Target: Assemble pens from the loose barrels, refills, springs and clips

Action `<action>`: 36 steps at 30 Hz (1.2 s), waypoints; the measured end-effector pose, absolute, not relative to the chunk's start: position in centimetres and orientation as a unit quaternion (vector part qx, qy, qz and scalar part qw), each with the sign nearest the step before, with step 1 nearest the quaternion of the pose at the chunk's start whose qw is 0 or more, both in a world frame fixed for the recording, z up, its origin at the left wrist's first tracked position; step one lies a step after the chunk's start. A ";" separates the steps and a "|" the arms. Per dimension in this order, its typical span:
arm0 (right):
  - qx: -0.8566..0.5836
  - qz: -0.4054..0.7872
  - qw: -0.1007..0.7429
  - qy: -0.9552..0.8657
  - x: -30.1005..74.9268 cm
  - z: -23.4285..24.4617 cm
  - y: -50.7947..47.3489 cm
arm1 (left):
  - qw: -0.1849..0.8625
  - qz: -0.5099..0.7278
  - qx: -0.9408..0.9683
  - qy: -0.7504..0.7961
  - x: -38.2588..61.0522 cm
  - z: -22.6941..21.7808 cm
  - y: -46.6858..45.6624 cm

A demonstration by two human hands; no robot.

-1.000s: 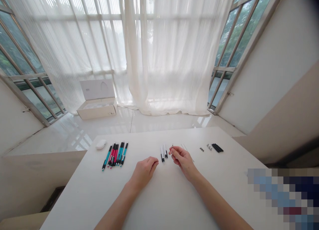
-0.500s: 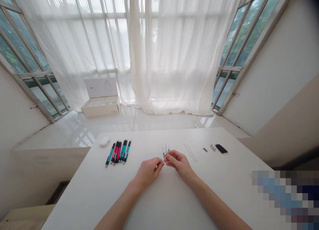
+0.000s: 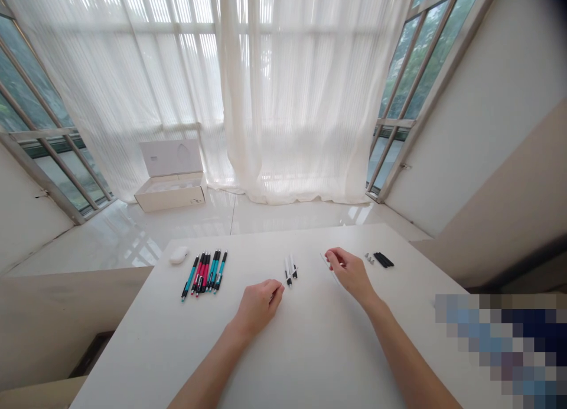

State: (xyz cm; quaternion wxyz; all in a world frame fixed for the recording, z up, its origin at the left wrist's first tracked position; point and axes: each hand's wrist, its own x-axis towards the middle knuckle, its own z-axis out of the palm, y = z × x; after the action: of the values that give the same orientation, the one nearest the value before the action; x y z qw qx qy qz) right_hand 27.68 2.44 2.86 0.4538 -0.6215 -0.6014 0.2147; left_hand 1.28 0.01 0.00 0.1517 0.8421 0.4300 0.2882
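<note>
My left hand [image 3: 259, 302] rests curled on the white table [image 3: 310, 350], fingers closed on a thin pen part whose tip pokes out toward two white pens [image 3: 290, 270] just beyond it. My right hand [image 3: 351, 270] is further right, with its fingertips pinched on a thin pale refill rod [image 3: 325, 260] lying on the table. Small metal parts [image 3: 369, 257] and black pen pieces [image 3: 383, 259] lie just right of that hand.
A row of several teal and pink pens [image 3: 204, 273] lies at the left, with a small white oval object [image 3: 178, 255] beside it. An open white box [image 3: 170, 187] sits on the floor by the curtains. The table's left edge drops to the floor.
The hands had met near the white pens. My right hand has since moved right to the thin rods, and my left hand has stayed put, curled.
</note>
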 end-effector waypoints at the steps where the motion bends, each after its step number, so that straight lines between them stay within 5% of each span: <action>1: -0.646 0.157 0.415 -0.620 28.9 2.6 2.6 | 0.149 0.287 0.844 0.428 1.3 -0.1 0.0; 7: -0.757 0.024 0.203 -0.621 34.0 0.6 3.0 | 0.143 0.286 0.850 0.419 1.3 -0.3 0.1; 14: -0.785 0.012 0.170 -0.596 34.7 -0.3 3.0 | 0.136 0.267 0.861 0.412 1.2 -0.3 0.0; 30: -0.806 -0.003 0.194 -0.559 34.7 0.0 2.8 | 0.138 0.271 0.860 0.410 1.3 -0.2 0.0; 33: -0.790 0.029 0.263 -0.553 33.6 1.0 2.9 | 0.148 0.283 0.850 0.420 1.4 -0.1 0.0; 36: -0.704 0.190 0.365 -0.579 30.2 2.3 2.4 | 0.160 0.297 0.828 0.447 1.4 0.2 0.0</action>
State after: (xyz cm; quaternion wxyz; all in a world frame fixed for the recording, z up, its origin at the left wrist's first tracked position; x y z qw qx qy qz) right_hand 30.17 2.38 2.27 0.3647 -0.7040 -0.5788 0.1904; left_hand 1.43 0.03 0.21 0.1600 0.8285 0.4468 0.2974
